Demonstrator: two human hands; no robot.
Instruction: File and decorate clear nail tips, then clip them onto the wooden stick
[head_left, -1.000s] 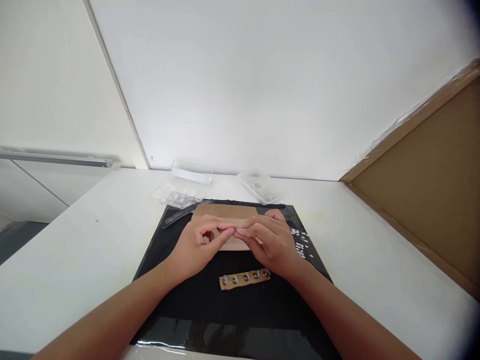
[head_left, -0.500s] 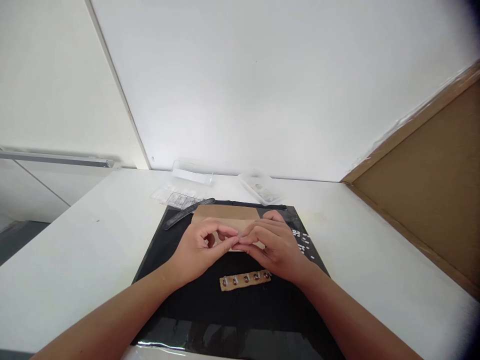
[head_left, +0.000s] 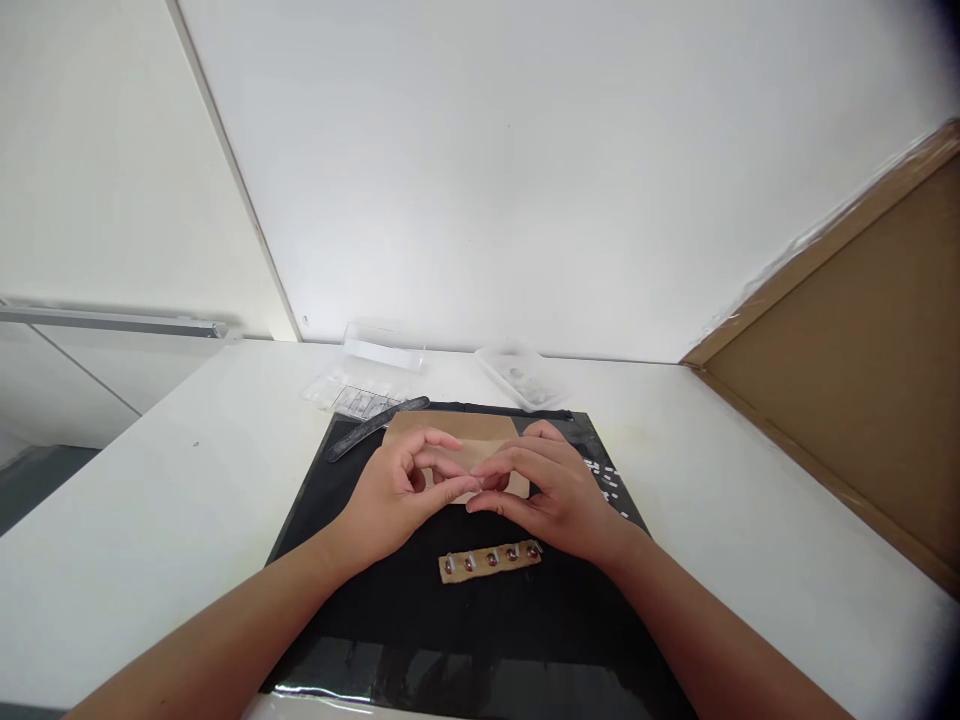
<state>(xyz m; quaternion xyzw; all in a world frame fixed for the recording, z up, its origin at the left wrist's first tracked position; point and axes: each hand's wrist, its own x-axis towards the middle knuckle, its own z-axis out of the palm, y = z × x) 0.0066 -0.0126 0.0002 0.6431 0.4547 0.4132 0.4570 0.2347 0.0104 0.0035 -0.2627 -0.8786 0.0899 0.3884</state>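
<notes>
My left hand (head_left: 394,492) and my right hand (head_left: 551,490) meet fingertip to fingertip over a tan paper sheet (head_left: 450,425). Thumb and fingers of the left are pinched around something too small to make out. The right hand's fingers bend in against the same spot, its thumb a little lower than the fingertips. Nearer to me, a short tan strip (head_left: 480,566) lies on the black mat (head_left: 450,620). Several dark shiny round pieces sit along it, with small clear bits on them.
A dark nail file (head_left: 375,428) lies at the mat's upper left. Small white pieces (head_left: 611,480) are scattered on the right, partly behind my hand. Clear plastic packaging (head_left: 367,375) and a translucent tray (head_left: 517,372) stand behind, near the wall. A brown panel (head_left: 840,330) rises at right.
My right thumb has moved slightly down, away from its fingertips. The left fingers have lifted and spread a little above its thumb. The strip and other things stay put.
</notes>
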